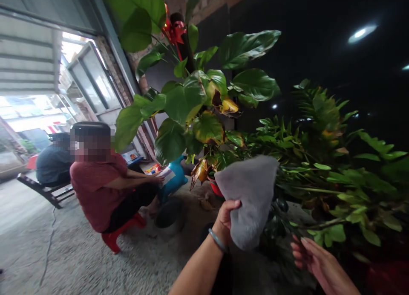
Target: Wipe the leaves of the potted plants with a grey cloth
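My left hand (226, 220), with a bracelet on the wrist, is closed on a grey cloth (251, 197) and holds it up in front of the plants. My right hand (309, 257) is lower right, fingers stretched out and holding nothing, close to the dark leaves of a low plant. Behind the cloth stands a tall potted plant with big green and yellowing leaves (198, 103) on a dark pole tied with a red bow (173, 30). A bushy plant with narrow leaves (329, 167) spreads to the right.
A person in a red shirt (99, 184) sits on a low red stool (119, 237) at the left, near a blue object (174, 180). Another person sits further back on a bench (47, 190). Pebbled concrete floor (79, 261); open doorway at left.
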A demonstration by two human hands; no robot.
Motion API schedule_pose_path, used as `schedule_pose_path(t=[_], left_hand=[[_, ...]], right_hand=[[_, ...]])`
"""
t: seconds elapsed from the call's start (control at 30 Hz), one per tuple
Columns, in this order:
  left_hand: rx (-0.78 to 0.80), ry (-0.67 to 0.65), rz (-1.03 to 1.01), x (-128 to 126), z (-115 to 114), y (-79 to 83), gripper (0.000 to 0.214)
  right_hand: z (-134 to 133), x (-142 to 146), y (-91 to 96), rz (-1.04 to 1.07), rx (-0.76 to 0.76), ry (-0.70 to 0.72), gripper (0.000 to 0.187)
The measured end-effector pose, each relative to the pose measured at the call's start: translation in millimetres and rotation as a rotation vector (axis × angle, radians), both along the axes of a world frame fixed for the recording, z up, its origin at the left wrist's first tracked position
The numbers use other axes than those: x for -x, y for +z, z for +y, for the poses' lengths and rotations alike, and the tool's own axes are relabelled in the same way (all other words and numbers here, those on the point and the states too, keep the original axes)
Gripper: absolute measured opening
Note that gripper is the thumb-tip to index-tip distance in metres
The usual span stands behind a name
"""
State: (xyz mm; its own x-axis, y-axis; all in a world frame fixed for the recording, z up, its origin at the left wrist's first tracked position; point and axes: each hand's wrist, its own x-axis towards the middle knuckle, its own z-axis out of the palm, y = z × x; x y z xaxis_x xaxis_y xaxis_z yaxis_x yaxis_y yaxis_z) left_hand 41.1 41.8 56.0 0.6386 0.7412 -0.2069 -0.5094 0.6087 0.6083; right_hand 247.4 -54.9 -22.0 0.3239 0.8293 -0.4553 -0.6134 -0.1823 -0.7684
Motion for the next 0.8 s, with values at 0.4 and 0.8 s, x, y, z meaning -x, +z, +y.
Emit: schedule_pose_path(t=[0.4, 0.8], left_hand=[[0.396, 0.141, 0.341, 3, -52, -61.5, 0.009], [-0.139, 0.563, 0.582, -15, -15, -21.9, 0.042]], right_hand=[[1, -6, -15.0, -0.038, 0.033, -0.009, 0.047], [4, 16, 24.4, -0.061, 0.066, -0.06, 0.053]])
